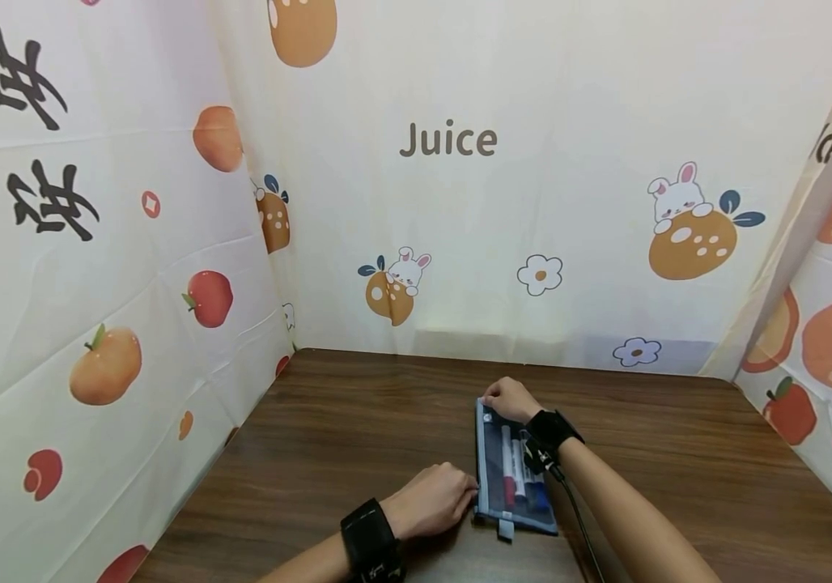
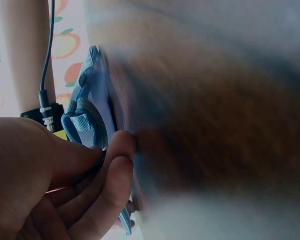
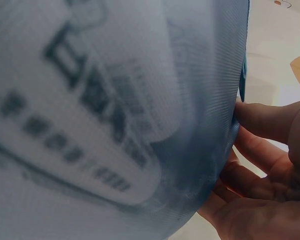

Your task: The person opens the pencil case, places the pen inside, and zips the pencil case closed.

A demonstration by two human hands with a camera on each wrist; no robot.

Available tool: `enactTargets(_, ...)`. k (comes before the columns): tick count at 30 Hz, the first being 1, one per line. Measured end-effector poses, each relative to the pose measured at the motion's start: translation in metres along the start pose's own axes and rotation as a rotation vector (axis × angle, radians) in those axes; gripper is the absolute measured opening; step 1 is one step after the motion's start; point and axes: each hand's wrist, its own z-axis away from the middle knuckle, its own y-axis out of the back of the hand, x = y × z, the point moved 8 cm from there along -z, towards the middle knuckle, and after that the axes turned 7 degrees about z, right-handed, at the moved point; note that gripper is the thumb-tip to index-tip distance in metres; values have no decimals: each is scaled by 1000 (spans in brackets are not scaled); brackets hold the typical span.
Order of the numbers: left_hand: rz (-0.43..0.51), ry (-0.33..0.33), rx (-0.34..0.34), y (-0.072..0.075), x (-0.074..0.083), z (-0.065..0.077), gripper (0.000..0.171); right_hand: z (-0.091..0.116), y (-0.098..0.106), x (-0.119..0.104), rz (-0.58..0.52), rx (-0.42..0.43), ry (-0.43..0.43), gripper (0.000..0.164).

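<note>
A blue-grey mesh zip pouch (image 1: 492, 461) lies on the brown table, with several markers (image 1: 508, 465) showing through it, one with a red end and one with a blue end. My right hand (image 1: 513, 400) pinches the pouch's far end; in the right wrist view its thumb and fingers are on the mesh edge. Near the close left corner, my left hand (image 1: 434, 498) has thumb and forefinger pinched at the pouch's edge. The left wrist view shows a small dark piece between them, mostly hidden by the fingers. A fabric loop (image 2: 82, 122) stands out beside that hand.
The wood-grain table (image 1: 358, 421) reaches back to a printed fabric curtain (image 1: 460, 243) that stands behind and on both sides. Each wrist wears a black band, and a cable (image 1: 579, 518) runs along the right forearm.
</note>
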Motion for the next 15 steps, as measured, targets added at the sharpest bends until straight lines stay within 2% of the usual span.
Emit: enactTargets(15,-40,-22,-2,-2,10,9,20,-2,-1,1,11,4,21,18)
